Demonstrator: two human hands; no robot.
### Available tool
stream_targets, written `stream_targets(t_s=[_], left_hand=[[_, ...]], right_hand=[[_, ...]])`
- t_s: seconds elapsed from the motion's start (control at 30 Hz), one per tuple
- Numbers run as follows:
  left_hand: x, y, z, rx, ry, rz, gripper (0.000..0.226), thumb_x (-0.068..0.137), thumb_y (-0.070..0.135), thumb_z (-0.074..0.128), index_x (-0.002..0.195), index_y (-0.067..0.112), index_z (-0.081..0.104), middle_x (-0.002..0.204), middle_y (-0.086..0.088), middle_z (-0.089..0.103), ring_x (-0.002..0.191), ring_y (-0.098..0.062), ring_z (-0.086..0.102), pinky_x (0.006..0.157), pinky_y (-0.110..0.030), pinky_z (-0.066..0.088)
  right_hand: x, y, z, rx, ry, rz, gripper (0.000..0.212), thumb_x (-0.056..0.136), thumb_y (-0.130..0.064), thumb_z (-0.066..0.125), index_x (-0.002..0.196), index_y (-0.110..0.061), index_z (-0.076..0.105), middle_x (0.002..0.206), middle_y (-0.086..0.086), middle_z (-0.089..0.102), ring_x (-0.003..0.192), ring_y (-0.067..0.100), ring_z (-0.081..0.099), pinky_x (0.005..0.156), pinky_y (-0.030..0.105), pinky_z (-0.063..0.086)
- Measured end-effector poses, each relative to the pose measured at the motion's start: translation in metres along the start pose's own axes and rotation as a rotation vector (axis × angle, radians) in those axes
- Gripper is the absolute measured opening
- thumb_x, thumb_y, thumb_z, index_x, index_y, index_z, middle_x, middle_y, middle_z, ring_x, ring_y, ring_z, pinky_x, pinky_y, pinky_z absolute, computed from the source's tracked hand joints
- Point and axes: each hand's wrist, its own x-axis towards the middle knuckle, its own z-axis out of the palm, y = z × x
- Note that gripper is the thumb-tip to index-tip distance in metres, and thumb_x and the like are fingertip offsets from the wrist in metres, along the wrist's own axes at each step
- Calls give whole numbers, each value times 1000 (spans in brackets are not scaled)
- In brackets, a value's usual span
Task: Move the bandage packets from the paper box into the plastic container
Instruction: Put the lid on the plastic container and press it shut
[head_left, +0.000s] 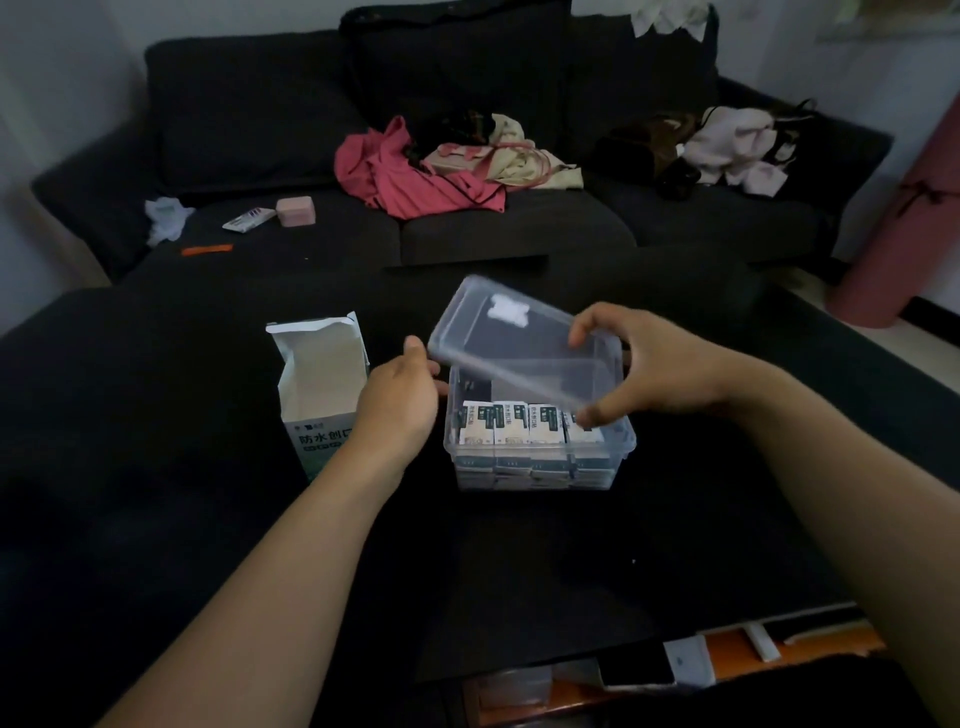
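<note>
A clear plastic container (540, 470) stands on the dark surface, filled with a row of several white-and-green bandage packets (527, 423). Above it, a clear lid (519, 345) is tilted, its far end raised. My right hand (649, 371) grips the lid's right edge. My left hand (402, 397) touches the lid's left corner with the thumb. To the left stands the white paper box (317, 395), its top flaps open; I see no packets inside it.
A black sofa (467, 208) lies behind, with pink and cream clothes (415, 171), a small pink case (295, 212) and a tube on it. An orange shelf edge (753, 649) shows at the bottom right. A pink roll (898, 223) leans at the far right.
</note>
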Motion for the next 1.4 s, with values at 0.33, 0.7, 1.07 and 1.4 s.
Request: stream_targets(t_s=[0.33, 0.7, 1.07, 1.4], left_hand=[[-2, -9, -4, 122, -92, 23, 21, 95, 9, 63, 115, 15, 69, 98, 1, 70, 92, -16, 69, 83, -34, 60], [-9, -6, 1, 159, -71, 98, 34, 93, 13, 71, 125, 19, 62, 106, 7, 63, 97, -11, 62, 81, -30, 56], [-12, -3, 4, 174, -121, 60, 41, 93, 10, 69, 132, 19, 59, 116, 5, 61, 107, -14, 59, 95, -39, 55], [-7, -13, 21, -124, -85, -299, 41, 100, 40, 60, 122, 7, 51, 118, -11, 64, 102, -24, 63, 82, -37, 56]], right_hand=[[16, 13, 4, -163, -238, 63, 72, 61, -25, 91, 116, -46, 51, 140, -14, 34, 126, 17, 37, 103, 42, 42], [19, 25, -1, -99, -306, 116, 85, 57, -28, 91, 124, -58, 47, 148, -15, 27, 133, 21, 33, 108, 53, 41], [16, 24, 4, -93, -326, 158, 93, 62, -31, 91, 135, -56, 39, 151, -21, 20, 136, 19, 24, 112, 53, 35], [13, 28, 17, 413, 61, 751, 63, 85, -51, 72, 132, -13, 55, 116, 17, 65, 97, 31, 67, 77, 45, 59]])
